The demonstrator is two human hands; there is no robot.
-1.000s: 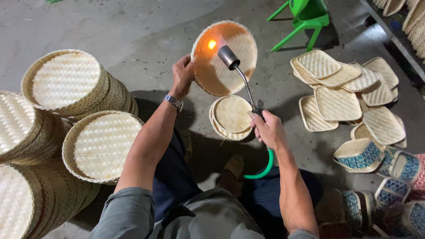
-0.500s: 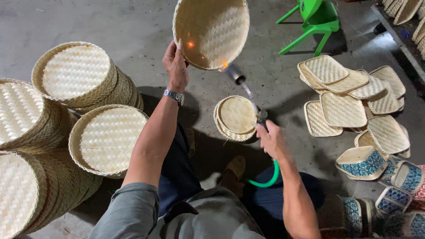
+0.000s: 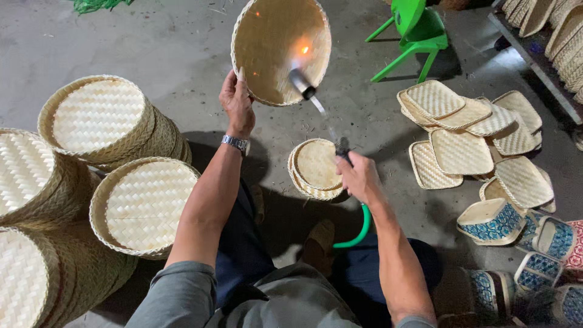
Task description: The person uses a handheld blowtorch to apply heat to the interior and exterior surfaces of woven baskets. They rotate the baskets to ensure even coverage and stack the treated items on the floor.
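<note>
1. Gripping the round woven bamboo tray by its lower-left rim, our left hand held it tilted above the floor.
2. Our right hand clenched the metal gas torch, its long axis pointing up-left into the tray.

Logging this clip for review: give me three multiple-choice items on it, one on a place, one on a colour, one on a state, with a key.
1. Where is the small stack of round trays?
A. on the floor between the arms
B. on the green stool
C. on the tall stacks at left

2. What colour is the hose below the right hand?
A. red
B. green
C. black

3. How is the round basket in the left hand held?
A. flat on the floor
B. raised, its hollow side toward the torch
C. upside down on a stack

Key: 1 A, the trays lie on the concrete between the forearms; 2 B, the hose loops bright green; 3 B, fingers grip its rim and a glow shows inside.
</note>
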